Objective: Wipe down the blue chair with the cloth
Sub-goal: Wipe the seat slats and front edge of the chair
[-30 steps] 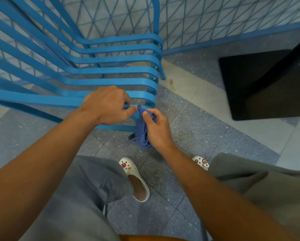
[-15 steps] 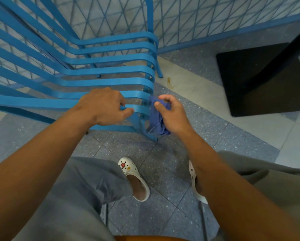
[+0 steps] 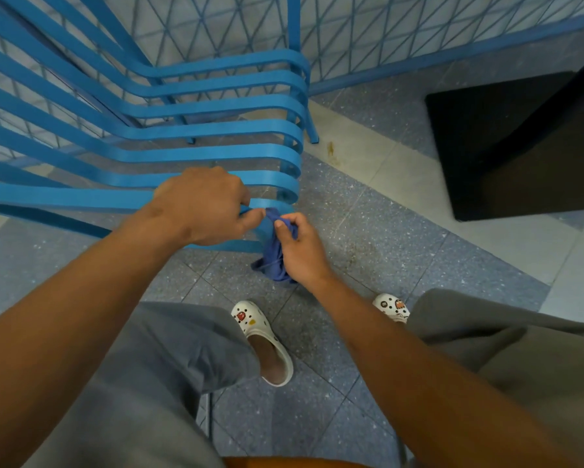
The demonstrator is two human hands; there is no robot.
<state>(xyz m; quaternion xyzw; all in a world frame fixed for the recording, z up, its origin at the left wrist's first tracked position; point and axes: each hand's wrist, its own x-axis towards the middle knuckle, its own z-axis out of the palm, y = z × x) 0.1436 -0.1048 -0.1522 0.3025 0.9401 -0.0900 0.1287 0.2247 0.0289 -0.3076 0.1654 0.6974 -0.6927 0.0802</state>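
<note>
The blue chair (image 3: 196, 153) is made of curved metal slats and fills the upper left of the head view. My left hand (image 3: 202, 204) grips the nearest seat slat close to its front curl, fingers wrapped round the slat. My right hand (image 3: 300, 248) holds a bunched dark blue cloth (image 3: 272, 258) against the chair's front edge, just right of my left hand. The cloth hangs down from my fingers toward the floor, beside the front leg.
A black table base (image 3: 513, 146) and its dark post stand on the floor at the right. A blue mesh fence (image 3: 385, 32) runs behind the chair. My knees and white clogs (image 3: 263, 339) are below, on grey speckled tiles.
My right hand has moved the cloth down and left along the chair's front edge, from the upper curl back to the lower part. My left hand keeps its grip on the slat.
</note>
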